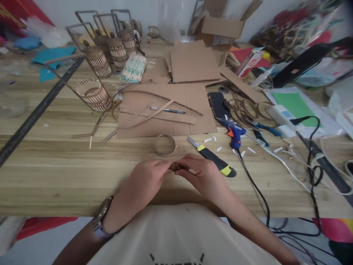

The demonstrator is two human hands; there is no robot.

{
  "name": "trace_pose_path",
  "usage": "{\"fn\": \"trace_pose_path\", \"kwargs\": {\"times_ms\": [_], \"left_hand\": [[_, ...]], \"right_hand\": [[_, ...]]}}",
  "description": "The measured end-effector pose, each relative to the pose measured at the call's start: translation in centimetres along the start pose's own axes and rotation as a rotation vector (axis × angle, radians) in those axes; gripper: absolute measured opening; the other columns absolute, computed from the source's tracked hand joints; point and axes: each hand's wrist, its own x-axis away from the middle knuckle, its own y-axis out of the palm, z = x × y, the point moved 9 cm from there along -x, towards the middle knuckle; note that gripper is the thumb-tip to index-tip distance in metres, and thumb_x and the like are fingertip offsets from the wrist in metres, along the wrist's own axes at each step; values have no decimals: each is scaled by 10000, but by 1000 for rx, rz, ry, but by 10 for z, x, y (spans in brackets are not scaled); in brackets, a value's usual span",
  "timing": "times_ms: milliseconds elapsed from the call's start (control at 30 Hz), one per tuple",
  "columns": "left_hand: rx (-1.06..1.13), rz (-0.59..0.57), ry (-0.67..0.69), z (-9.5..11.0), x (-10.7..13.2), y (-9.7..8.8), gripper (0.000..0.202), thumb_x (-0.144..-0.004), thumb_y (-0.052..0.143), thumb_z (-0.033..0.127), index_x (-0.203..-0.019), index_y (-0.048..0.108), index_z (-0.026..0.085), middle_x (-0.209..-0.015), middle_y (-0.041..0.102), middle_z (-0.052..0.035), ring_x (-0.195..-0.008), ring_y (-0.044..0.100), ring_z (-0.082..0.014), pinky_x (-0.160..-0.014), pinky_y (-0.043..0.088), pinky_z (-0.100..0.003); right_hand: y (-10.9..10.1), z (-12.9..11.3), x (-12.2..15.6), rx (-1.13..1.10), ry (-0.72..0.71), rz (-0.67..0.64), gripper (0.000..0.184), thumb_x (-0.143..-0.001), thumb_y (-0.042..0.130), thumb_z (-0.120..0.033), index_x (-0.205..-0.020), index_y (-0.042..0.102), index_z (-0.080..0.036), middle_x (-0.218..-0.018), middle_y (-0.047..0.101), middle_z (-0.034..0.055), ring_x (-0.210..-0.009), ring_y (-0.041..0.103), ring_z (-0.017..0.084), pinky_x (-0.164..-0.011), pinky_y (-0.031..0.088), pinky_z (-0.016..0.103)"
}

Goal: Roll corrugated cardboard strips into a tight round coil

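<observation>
Left hand [147, 180]: grip pinched shut on small brown cardboard piece [175, 167], low over the wooden table [55, 165] near its front edge. Coiled cardboard strip ring [164, 144] lay just beyond. Right hand [202, 176] pinched the other end, probably for steadiness. Black-and-yellow utility knife [212, 157] sat beside it, handy.
</observation>
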Motion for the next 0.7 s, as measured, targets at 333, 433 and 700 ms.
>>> {"fn": "trace_pose_path", "kwargs": {"times_ms": [333,433,700], "left_hand": [[-335,-20,94,10,-6,0,336,-924,453,-15,-1166,645,118,-1000,772,-133,-833,744,-265,-699,622,-377],[-276,195,81,7,-3,-13,330,-982,518,95,-1311,549,105,-1126,748,-170,-948,739,-278,-784,630,-399],[-332,278,96,10,-1,-1,340,-989,570,196,-1298,484,83,-1128,732,-201,-971,731,-297,-807,633,-408]], "right_hand": [[2,1,-3,93,34,93,120,-919,637,-170,-881,738,-221,-800,700,25,-714,652,162,-639,499,261],[-5,22,-1,-104,199,203,142,-861,706,-282,-738,695,-212,-636,615,-13,-595,567,145,-547,429,257],[11,39,2,-349,396,250,331,-746,738,-427,-594,538,-212,-545,502,-44,-527,445,113,-496,339,248]]}}
